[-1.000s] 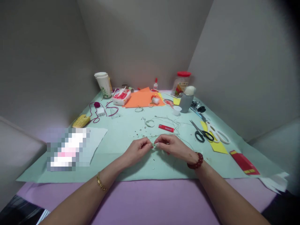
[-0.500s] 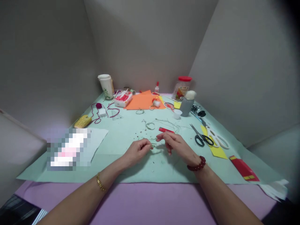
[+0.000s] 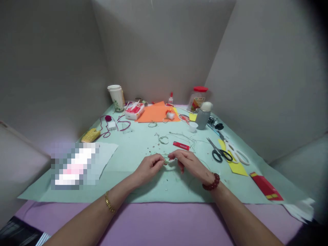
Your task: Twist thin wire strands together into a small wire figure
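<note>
My left hand point(image 3: 151, 166) pinches the end of a thin green cord point(image 3: 167, 162) at the middle of the green-covered table. Facing it from the right, my right hand point(image 3: 188, 162) has thumb and forefinger closed on the same cord, where a short pale, bead-like stretch shows between the hands. Loose cord ends trail behind and under my right hand. A red lighter-like stick point(image 3: 181, 146) lies just beyond my right hand. Beyond my fingers rests a small coil of green cord point(image 3: 163, 139), with tiny beads or bits scattered near it.
Black scissors point(image 3: 219, 151) and white scissors point(image 3: 235, 152) lie at right, by a red packet point(image 3: 266, 186). Behind stand a grey bottle point(image 3: 203, 118), a red-lidded jar point(image 3: 197, 99), a tissue pack point(image 3: 135, 111) and a white cup point(image 3: 116, 97). White paper point(image 3: 107, 153) is at left.
My right hand has moved slightly down and left, its fingers closing on the cord near my left hand. The pale stretch now shows between them, and the red stick is fully uncovered.
</note>
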`<state>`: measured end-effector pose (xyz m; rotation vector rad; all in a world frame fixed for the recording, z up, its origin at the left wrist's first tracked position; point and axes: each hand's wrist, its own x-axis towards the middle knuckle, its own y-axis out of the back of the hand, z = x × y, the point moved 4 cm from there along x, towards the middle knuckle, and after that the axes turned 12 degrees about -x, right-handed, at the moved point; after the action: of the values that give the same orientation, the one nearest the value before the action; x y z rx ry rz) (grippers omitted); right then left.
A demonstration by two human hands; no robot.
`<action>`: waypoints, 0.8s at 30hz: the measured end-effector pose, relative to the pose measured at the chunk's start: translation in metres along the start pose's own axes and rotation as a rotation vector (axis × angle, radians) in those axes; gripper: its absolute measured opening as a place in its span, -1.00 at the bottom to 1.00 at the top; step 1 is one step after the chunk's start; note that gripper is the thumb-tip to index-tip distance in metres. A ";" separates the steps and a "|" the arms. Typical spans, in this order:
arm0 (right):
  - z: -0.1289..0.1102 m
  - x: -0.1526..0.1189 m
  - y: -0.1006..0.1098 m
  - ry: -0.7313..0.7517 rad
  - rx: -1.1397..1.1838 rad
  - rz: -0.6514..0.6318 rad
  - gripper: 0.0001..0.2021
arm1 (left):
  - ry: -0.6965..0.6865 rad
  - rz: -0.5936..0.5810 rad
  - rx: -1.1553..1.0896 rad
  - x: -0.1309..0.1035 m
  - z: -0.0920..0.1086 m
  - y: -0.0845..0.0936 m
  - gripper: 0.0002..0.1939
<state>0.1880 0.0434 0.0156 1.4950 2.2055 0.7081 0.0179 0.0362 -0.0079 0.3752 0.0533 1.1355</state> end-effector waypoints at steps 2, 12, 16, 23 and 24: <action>-0.001 -0.001 -0.001 -0.008 -0.031 -0.011 -0.63 | 0.003 0.000 -0.009 0.000 0.000 0.000 -0.74; -0.004 0.001 -0.009 0.268 -0.389 0.142 -0.73 | 0.133 -0.015 -0.318 -0.001 -0.008 -0.007 -0.75; 0.006 0.003 -0.014 0.357 -0.501 0.251 -0.77 | 0.131 0.009 -0.294 0.002 -0.014 -0.005 -0.80; 0.018 -0.004 -0.022 0.330 -0.608 0.306 -0.70 | 0.102 0.016 -0.031 0.002 -0.014 -0.005 -0.87; 0.018 -0.005 -0.022 0.333 -0.616 0.338 -0.72 | 0.093 0.002 -0.017 0.002 -0.013 -0.006 -0.87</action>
<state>0.1835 0.0358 -0.0117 1.4889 1.6907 1.6704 0.0204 0.0394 -0.0219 0.3071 0.1245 1.1546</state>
